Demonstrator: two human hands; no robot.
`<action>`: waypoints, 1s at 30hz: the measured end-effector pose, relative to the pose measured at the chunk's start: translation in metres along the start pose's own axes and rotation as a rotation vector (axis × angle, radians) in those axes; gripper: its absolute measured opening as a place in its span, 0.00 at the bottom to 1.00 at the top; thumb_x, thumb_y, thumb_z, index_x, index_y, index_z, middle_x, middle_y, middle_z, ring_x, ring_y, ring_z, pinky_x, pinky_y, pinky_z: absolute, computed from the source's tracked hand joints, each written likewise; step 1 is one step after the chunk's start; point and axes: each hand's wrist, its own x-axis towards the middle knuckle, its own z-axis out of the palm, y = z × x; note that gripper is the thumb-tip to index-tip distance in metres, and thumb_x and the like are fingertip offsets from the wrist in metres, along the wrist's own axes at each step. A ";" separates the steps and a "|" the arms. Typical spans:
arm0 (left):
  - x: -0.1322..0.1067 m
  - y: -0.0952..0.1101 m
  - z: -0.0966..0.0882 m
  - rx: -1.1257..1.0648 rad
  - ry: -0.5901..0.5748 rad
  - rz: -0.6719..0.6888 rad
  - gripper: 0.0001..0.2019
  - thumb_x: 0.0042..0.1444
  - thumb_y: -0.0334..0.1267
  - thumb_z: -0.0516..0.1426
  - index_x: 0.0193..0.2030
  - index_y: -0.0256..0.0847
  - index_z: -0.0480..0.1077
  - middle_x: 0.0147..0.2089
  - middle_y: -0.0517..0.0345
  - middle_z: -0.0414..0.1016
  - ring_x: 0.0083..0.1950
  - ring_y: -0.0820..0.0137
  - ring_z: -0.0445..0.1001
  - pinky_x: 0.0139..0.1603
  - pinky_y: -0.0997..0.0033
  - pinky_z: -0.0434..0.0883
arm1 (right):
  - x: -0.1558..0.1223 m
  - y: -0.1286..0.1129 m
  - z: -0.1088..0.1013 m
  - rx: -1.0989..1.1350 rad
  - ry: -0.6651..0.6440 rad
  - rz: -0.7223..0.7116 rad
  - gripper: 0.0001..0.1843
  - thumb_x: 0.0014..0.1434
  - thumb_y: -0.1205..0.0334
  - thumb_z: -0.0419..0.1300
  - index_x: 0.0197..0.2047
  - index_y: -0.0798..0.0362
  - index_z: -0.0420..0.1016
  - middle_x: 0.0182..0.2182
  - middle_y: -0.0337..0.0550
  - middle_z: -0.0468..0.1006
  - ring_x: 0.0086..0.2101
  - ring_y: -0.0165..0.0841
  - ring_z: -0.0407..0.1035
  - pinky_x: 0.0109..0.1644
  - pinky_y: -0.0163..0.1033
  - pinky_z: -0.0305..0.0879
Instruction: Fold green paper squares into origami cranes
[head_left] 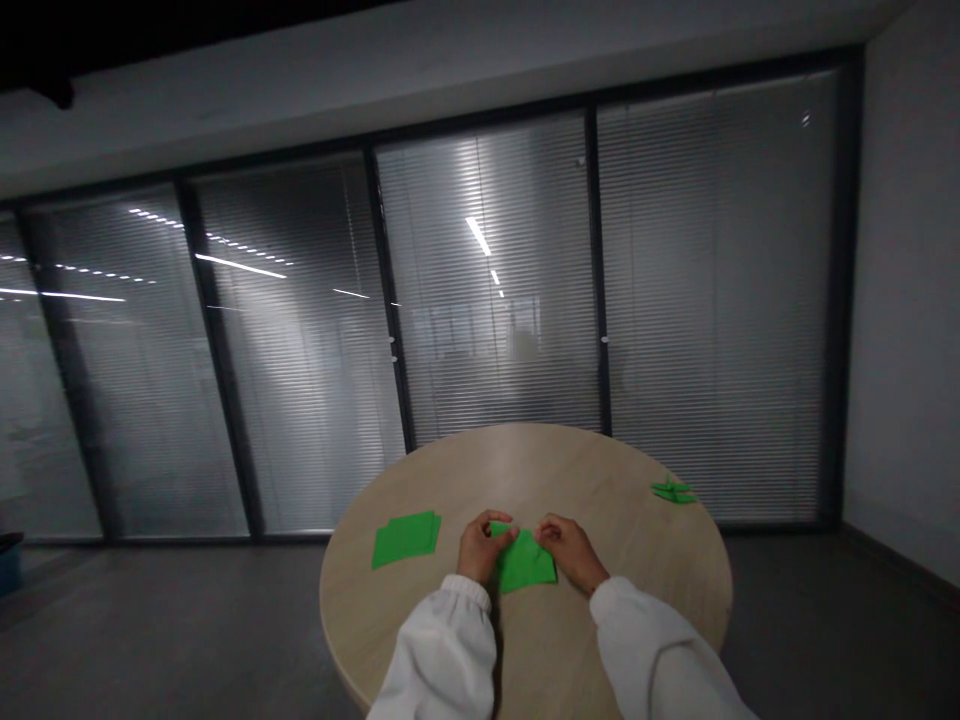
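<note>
A sheet of green paper (527, 568) lies on the round table in front of me, between my two hands. My left hand (481, 545) grips its upper left corner, thumb and fingers closed together there. At the upper right edge, my right hand (568, 547) pinches the same sheet with thumb and curled forefinger. The paper's top edge looks slightly raised or creased near the fingers. To the left of my left hand rests a small stack of green paper sheets (406, 540), a little out of line with each other.
The round wooden table (525, 455) has a curved edge all round. Near its right edge sit some folded green paper pieces (673, 490). Behind stands a glass partition with blinds (495, 280). A blue bin (10, 565) shows at the far left on the floor.
</note>
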 end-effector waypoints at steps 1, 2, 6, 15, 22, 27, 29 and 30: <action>0.000 -0.001 0.000 0.009 -0.012 -0.001 0.12 0.31 0.39 0.66 0.25 0.36 0.75 0.18 0.62 0.69 0.22 0.74 0.65 0.23 0.76 0.59 | 0.000 0.000 -0.001 0.004 0.010 0.004 0.10 0.49 0.55 0.58 0.28 0.51 0.74 0.26 0.40 0.77 0.30 0.33 0.68 0.33 0.34 0.61; -0.001 -0.002 0.000 0.015 -0.036 -0.008 0.12 0.32 0.39 0.66 0.26 0.36 0.76 0.20 0.60 0.71 0.23 0.73 0.66 0.25 0.76 0.60 | 0.000 0.001 -0.002 0.004 0.022 0.005 0.10 0.49 0.54 0.57 0.29 0.51 0.74 0.27 0.40 0.77 0.30 0.33 0.68 0.34 0.34 0.61; -0.002 -0.011 0.003 0.079 -0.176 -0.037 0.13 0.35 0.41 0.64 0.29 0.35 0.77 0.21 0.58 0.73 0.23 0.72 0.66 0.26 0.75 0.61 | -0.001 -0.002 -0.004 0.011 0.054 -0.040 0.13 0.51 0.50 0.57 0.30 0.51 0.73 0.27 0.40 0.75 0.30 0.33 0.66 0.34 0.33 0.60; -0.003 -0.012 0.005 0.215 -0.263 -0.022 0.14 0.37 0.47 0.63 0.19 0.35 0.75 0.16 0.62 0.64 0.22 0.74 0.59 0.23 0.76 0.52 | 0.000 -0.005 0.000 0.053 -0.009 -0.076 0.18 0.50 0.45 0.59 0.30 0.52 0.75 0.26 0.40 0.75 0.30 0.33 0.66 0.34 0.34 0.61; -0.006 -0.005 0.004 0.171 -0.256 -0.059 0.16 0.36 0.49 0.64 0.17 0.35 0.74 0.15 0.64 0.62 0.20 0.75 0.57 0.22 0.75 0.52 | 0.001 0.000 0.000 0.161 0.018 -0.054 0.19 0.48 0.45 0.61 0.27 0.54 0.75 0.24 0.40 0.75 0.28 0.33 0.67 0.31 0.34 0.60; -0.005 -0.007 0.005 0.117 -0.269 -0.098 0.19 0.34 0.53 0.64 0.16 0.35 0.73 0.14 0.64 0.61 0.20 0.75 0.58 0.23 0.74 0.53 | 0.003 0.000 -0.003 0.104 0.063 -0.032 0.17 0.48 0.46 0.60 0.27 0.53 0.75 0.22 0.39 0.73 0.26 0.33 0.65 0.31 0.34 0.59; -0.004 -0.008 0.005 0.084 -0.292 -0.088 0.20 0.34 0.54 0.63 0.17 0.35 0.73 0.15 0.64 0.61 0.20 0.75 0.57 0.23 0.75 0.53 | 0.003 0.000 -0.005 0.091 0.080 -0.033 0.18 0.48 0.45 0.59 0.28 0.53 0.74 0.23 0.39 0.73 0.27 0.33 0.65 0.31 0.34 0.59; -0.003 -0.009 0.004 0.069 -0.303 -0.079 0.21 0.35 0.55 0.63 0.17 0.34 0.73 0.15 0.64 0.61 0.20 0.75 0.57 0.23 0.75 0.53 | 0.003 0.000 -0.006 0.090 0.081 -0.035 0.18 0.49 0.44 0.58 0.28 0.52 0.74 0.24 0.39 0.74 0.28 0.33 0.65 0.32 0.34 0.59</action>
